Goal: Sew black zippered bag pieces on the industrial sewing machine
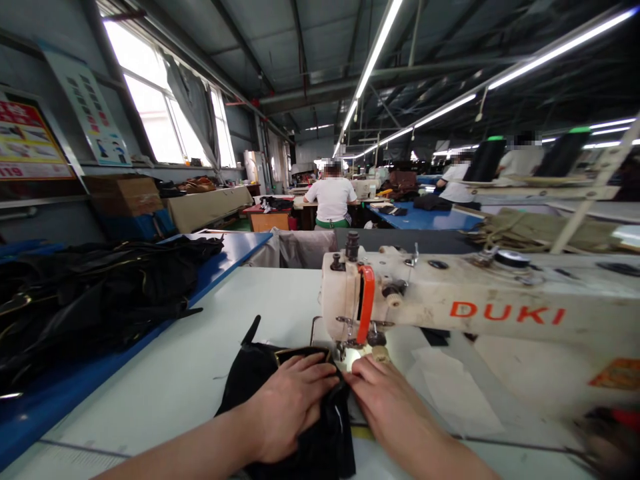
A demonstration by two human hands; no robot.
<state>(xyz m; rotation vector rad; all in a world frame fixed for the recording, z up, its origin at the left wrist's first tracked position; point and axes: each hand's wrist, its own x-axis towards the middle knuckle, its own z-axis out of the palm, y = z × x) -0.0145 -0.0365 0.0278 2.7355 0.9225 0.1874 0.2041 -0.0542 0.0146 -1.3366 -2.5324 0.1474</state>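
Observation:
A black fabric piece (255,380) with a brass-toned zipper (281,355) lies on the pale sewing table, its right edge by the needle area of the sewing machine (465,293). My left hand (295,400) rests over the fabric with bent fingers closed on it, fingertips just left of the presser foot (342,352). At the fabric's right edge, my right hand (380,393) has its fingers pressed together on the cloth, just in front of the machine head. Its exact pinch is partly hidden. A small lamp lights the spot between both hands.
A heap of black garments or bags (100,287) with zippers covers the blue table (220,257) at left. White paper (457,390) lies under the machine arm. Black thread cones (483,160) stand behind it. A person in white (331,200) sits ahead; others work farther right.

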